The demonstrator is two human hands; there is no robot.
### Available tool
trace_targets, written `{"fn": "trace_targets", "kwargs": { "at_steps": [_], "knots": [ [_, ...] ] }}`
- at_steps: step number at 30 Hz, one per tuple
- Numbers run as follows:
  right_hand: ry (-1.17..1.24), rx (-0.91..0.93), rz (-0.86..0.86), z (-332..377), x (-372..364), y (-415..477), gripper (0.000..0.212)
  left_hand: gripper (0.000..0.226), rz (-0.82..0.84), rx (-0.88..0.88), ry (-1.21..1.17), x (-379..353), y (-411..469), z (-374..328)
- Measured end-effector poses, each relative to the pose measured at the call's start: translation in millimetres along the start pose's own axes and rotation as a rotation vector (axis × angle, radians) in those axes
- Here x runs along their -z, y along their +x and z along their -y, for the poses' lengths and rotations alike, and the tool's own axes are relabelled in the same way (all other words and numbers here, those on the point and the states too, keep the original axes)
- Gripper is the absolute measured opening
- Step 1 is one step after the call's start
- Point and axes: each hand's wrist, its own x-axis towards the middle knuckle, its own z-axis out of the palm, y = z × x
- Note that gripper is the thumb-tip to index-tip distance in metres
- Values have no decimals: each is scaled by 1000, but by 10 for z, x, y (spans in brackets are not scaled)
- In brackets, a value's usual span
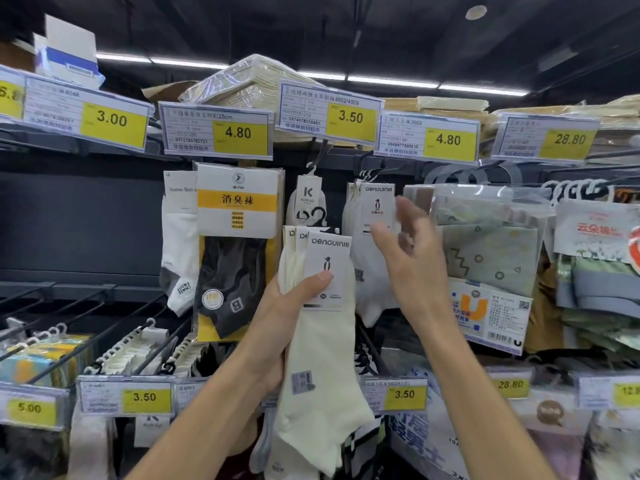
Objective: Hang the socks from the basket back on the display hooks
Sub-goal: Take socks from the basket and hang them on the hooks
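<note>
Partway, by the look of it: matching penguin-label socks (375, 216) already hang on the upper hook (372, 173), while the left hand (277, 327) grips a small stack of cream ankle socks (322, 341) by their white cards, not yet hung. Beside them the right hand (412, 261) reaches up, fingers loosely spread, empty. No basket shows.

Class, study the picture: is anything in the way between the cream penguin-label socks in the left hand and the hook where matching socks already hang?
Yes. The right hand, fingers spread, is raised between the held cream socks and the hanging penguin-label socks. Their hook, under the 4.80 tag, is otherwise unblocked.
</note>
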Motion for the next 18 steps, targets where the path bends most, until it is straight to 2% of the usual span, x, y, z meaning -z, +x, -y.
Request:
{"fn": "trace_targets", "kwargs": {
  "at_steps": [2, 4, 7, 9, 12, 16, 18],
  "knots": [
    [88, 4, 139, 132, 36, -252, 58, 25, 27, -40, 46, -24, 14, 12],
    [120, -4, 238, 171, 49, -343, 42, 24, 61, -65, 85, -49, 33, 27],
    [160, -4, 237, 159, 70, -323, 17, 31, 120, -4, -2, -72, 39, 43],
    [176, -15, 183, 131, 104, -281, 15, 39, 120, 32, -54, -72, 36, 43],
    [222, 2, 141, 115, 156, -261, 17, 41, 76, -16, -63, -72, 54, 32],
    [255, 0, 209, 121, 151, -279, 20, 31, 67, -79, -31, -102, 67, 15],
    [258, -16, 245, 126, 129, -282, 18, 35, 46, -104, -21, -100, 76, 16]
  ]
}}
